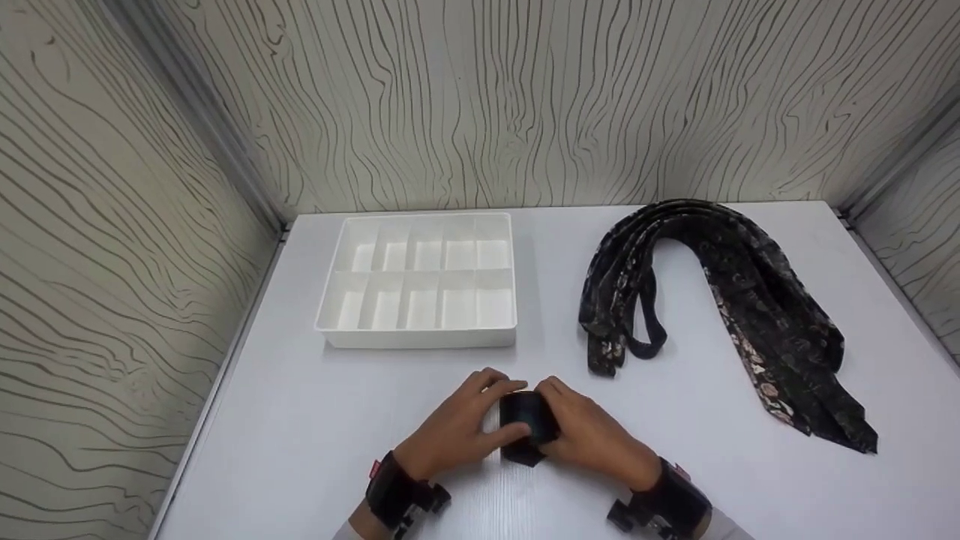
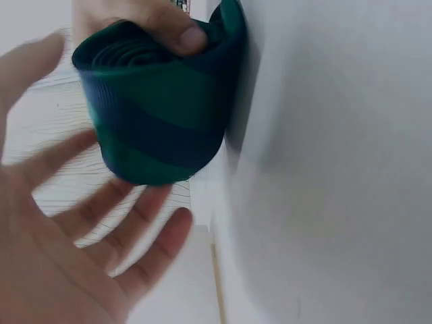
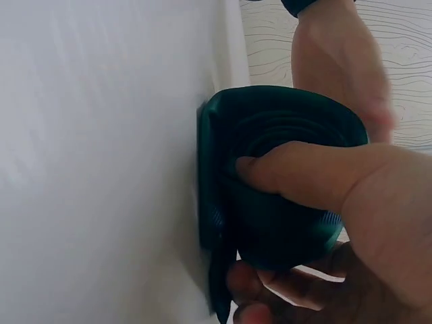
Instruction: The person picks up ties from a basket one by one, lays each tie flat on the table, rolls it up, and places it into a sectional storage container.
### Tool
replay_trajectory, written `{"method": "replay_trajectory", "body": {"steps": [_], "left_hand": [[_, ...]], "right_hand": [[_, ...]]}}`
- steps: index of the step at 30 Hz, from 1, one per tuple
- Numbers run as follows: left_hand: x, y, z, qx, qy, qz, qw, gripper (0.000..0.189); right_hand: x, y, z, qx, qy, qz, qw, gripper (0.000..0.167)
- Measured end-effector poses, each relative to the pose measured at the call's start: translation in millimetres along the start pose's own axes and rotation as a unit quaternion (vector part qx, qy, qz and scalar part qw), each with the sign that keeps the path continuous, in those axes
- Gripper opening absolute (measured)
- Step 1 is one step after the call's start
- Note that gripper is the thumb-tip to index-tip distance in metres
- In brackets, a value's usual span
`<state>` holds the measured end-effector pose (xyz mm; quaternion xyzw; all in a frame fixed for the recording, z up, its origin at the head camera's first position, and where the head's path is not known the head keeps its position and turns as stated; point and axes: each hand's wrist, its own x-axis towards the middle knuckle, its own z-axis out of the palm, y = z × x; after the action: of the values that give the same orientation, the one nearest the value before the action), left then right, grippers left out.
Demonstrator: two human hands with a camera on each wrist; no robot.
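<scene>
A green and navy striped necktie (image 2: 162, 115), wound into a thick coil, sits at the front middle of the white table. In the head view this rolled necktie (image 1: 525, 412) looks almost black, with its pointed end sticking out toward the front. My right hand (image 1: 592, 439) grips the roll from the right; in the right wrist view the thumb (image 3: 297, 172) presses at the coil's side and the fingers curl below. My left hand (image 1: 461, 427) is at the roll's left, its fingers spread and relaxed around that side. Whether the left fingertips touch the cloth, I cannot tell.
A white divided tray (image 1: 420, 337) with several compartments stands at the back left. Several dark floral neckties (image 1: 750, 300) lie in an arch on the table's right side. Patterned panels (image 1: 480, 105) enclose the table (image 1: 292, 420) at the back and sides.
</scene>
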<state>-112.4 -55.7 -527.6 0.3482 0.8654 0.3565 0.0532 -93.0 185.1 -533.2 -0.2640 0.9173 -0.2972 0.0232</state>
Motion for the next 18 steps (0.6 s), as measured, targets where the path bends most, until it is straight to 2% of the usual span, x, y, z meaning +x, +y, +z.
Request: {"method": "replay_trajectory", "body": {"steps": [3, 7, 11, 15, 18], "left_hand": [[-0.2, -3.2, 1.3, -0.044, -0.014, -0.068, 0.9966, 0.059], [-0.2, -5.1, 5.6, -0.092, -0.046, -0.116, 0.9879, 0.05], [-0.8, -5.3, 9.5, -0.145, -0.056, -0.123, 0.9801, 0.041], [-1.9, -6.6, 9.8, -0.184, -0.043, -0.124, 0.9741, 0.045], [-1.1, -7.8, 9.7, -0.222, -0.04, -0.129, 0.9657, 0.05]], "right_hand": [[-1.4, 0.5, 0.3, -0.004, 0.011, 0.009, 0.9999, 0.059], [-1.5, 1.5, 2.2, 0.009, 0.023, 0.014, 0.9996, 0.059], [1.2, 2.3, 3.3, 0.047, 0.03, 0.014, 0.9983, 0.056], [3.1, 2.9, 3.3, 0.078, 0.045, 0.005, 0.9959, 0.054], [4.3, 2.5, 3.2, 0.096, 0.055, -0.009, 0.9938, 0.053]]}}
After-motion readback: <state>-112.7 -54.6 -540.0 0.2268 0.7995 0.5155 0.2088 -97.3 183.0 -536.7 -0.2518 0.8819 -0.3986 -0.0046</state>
